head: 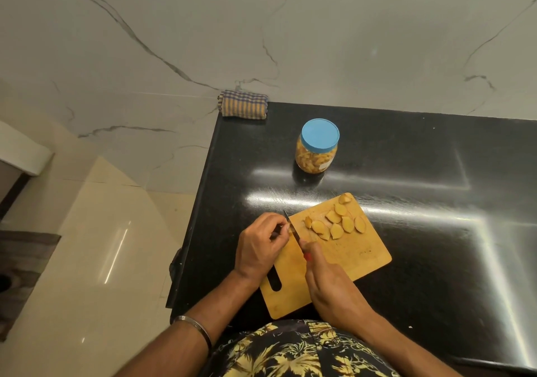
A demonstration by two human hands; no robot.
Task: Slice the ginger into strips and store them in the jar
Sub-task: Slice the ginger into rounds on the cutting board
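With the left hand (261, 248) pinching a small ginger piece (290, 229) at the cutting board's (348, 256) 10 o'clock corner and the right hand (331, 283) gripping the knife (293, 229) right against those fingers (279, 228), a slip could nick them; the lidded jar (317, 147) stands at 12 o'clock.

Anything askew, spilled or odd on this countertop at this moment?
Nothing spilled or damaged. The cutting board sits skewed to the countertop edge. The jar is capped. A folded checked cloth overhangs the far corner. The left hand pins ginger while the right hand works the knife.
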